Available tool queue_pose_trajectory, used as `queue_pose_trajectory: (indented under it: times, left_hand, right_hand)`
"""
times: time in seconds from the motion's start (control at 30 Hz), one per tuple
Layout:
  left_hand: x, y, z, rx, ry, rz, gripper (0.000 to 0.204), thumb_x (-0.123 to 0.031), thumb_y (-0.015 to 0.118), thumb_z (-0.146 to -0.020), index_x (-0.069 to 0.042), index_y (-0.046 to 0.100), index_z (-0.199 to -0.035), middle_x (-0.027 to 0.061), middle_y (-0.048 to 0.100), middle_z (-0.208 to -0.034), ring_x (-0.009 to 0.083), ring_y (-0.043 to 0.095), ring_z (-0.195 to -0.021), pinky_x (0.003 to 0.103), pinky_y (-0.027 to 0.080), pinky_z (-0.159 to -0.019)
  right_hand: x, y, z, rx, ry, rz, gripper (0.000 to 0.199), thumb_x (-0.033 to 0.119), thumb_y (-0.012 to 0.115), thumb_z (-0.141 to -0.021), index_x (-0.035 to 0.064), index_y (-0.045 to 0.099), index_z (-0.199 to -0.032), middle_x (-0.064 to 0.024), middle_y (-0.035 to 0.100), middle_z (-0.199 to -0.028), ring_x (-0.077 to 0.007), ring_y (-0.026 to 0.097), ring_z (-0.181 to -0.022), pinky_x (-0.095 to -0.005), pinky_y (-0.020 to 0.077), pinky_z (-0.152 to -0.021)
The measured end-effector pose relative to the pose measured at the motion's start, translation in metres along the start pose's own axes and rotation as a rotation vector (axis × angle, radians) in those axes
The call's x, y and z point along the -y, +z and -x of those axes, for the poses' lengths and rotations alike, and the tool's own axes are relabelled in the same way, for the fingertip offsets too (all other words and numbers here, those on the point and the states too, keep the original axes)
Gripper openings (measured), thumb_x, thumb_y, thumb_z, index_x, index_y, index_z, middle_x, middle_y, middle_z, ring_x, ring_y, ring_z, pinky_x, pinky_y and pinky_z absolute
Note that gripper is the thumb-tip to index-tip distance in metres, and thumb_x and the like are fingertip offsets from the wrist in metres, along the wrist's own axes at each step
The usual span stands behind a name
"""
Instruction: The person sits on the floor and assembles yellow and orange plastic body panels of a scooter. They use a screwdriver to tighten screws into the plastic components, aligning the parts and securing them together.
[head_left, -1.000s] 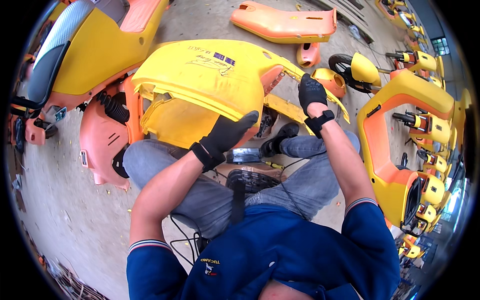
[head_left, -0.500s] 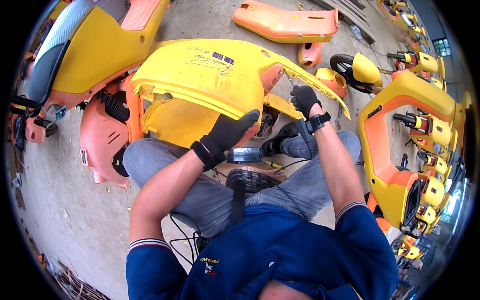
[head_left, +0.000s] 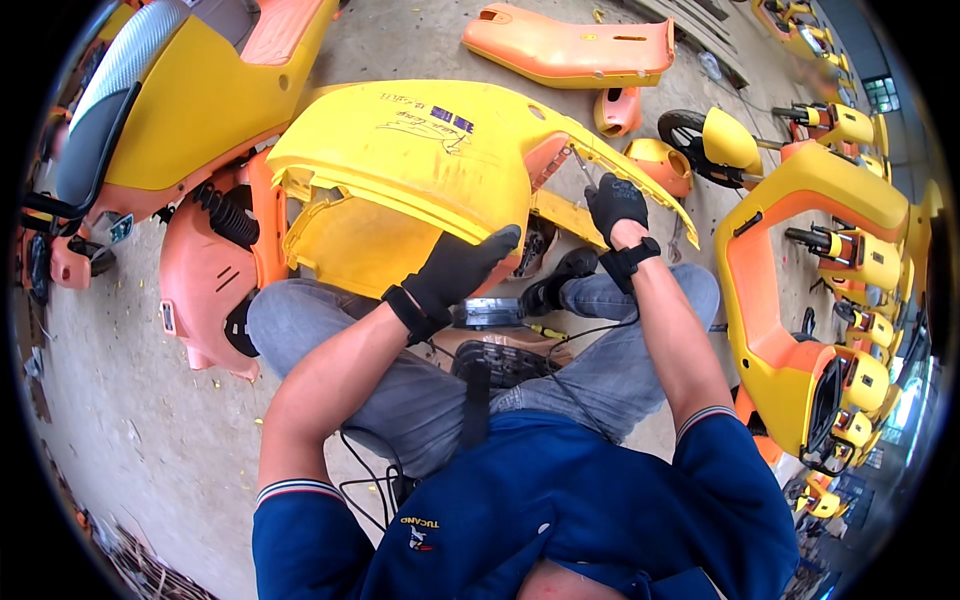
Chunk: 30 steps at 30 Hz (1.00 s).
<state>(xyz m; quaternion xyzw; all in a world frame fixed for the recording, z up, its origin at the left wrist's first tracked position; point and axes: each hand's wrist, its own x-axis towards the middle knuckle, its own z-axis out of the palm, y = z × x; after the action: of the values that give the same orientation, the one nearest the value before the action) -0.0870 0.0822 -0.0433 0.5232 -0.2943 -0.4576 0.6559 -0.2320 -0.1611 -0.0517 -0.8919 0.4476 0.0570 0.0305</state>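
A large yellow scooter body panel (head_left: 400, 150), marked with handwriting and a dark blue sticker, rests before me over my crossed legs. My left hand (head_left: 458, 272), in a black glove, grips its near edge, thumb on the outer face and the other fingers hidden beneath. My right hand (head_left: 615, 205), also gloved, is closed at the panel's right end. From this fist a thin metal shaft, seemingly a screwdriver (head_left: 581, 163), points to the pinkish-orange recess (head_left: 546, 160). Its handle is hidden in my fingers, and whether the tip touches a screw cannot be made out.
Left of me stand a yellow-and-orange scooter body (head_left: 200, 95) and a pink shell with a black spring (head_left: 205, 270). A long orange cover (head_left: 570, 45) lies beyond the panel. To the right are a yellow frame (head_left: 745, 290) and a wheel (head_left: 690, 140). A black cable (head_left: 575, 395) crosses my lap.
My right wrist has turned, and the fist has shifted slightly right, its back now facing up more. The panel has moved very slightly; my left hand keeps its grip.
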Motion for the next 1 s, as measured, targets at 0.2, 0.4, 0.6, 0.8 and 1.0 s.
queue_pose_trajectory:
  times: [0.2,0.4,0.6,0.8,1.0]
  left_hand:
    - [-0.004,-0.001,0.001,0.038,-0.073,-0.005,0.038,-0.023,0.066,-0.09,-0.001,0.056,-0.12,0.0075,0.063,-0.11,0.0161,0.059,-0.096,0.031,0.048,-0.084]
    - [-0.001,-0.002,-0.001,0.051,-0.14,0.037,0.041,-0.018,0.066,-0.09,-0.001,0.053,-0.125,0.0065,0.061,-0.116,0.0143,0.058,-0.101,0.03,0.047,-0.087]
    - [0.003,-0.001,-0.002,0.011,-0.072,0.01,0.033,-0.026,0.066,-0.09,0.0,0.06,-0.111,0.0072,0.066,-0.098,0.0162,0.061,-0.086,0.031,0.049,-0.077]
    - [0.005,0.001,-0.002,-0.007,-0.051,0.04,0.033,-0.029,0.066,-0.089,0.0,0.064,-0.103,0.0077,0.068,-0.09,0.0168,0.062,-0.079,0.032,0.05,-0.072]
    - [0.002,0.0,-0.001,-0.009,-0.047,0.032,0.032,-0.029,0.066,-0.089,0.0,0.064,-0.104,0.0077,0.068,-0.091,0.0166,0.062,-0.08,0.031,0.049,-0.073]
  right_hand:
    - [-0.004,0.0,-0.005,0.177,0.18,-0.56,0.034,0.036,0.056,-0.09,0.003,0.063,-0.087,-0.0139,0.066,-0.076,-0.0261,0.064,-0.066,-0.0385,0.0516,-0.06]
    - [-0.006,0.016,-0.017,0.417,0.481,-1.578,0.032,0.034,0.052,-0.095,0.006,0.059,-0.082,0.0006,0.051,-0.061,-0.0106,0.04,-0.043,-0.0229,0.0351,-0.041]
    - [0.008,-0.003,-0.015,0.274,0.233,-0.808,0.034,0.036,0.061,-0.088,0.0015,0.062,-0.088,-0.0125,0.065,-0.074,-0.0229,0.063,-0.06,-0.0339,0.0511,-0.054]
    - [0.007,0.002,-0.012,-0.155,-0.065,-0.031,0.034,0.035,0.057,-0.088,0.002,0.064,-0.093,-0.0198,0.068,-0.084,-0.0338,0.067,-0.079,-0.0438,0.0528,-0.071]
    - [0.002,0.004,-0.015,0.159,0.354,-1.035,0.038,0.038,0.053,-0.092,0.0023,0.063,-0.084,-0.0098,0.062,-0.066,-0.0203,0.06,-0.053,-0.0334,0.0484,-0.048]
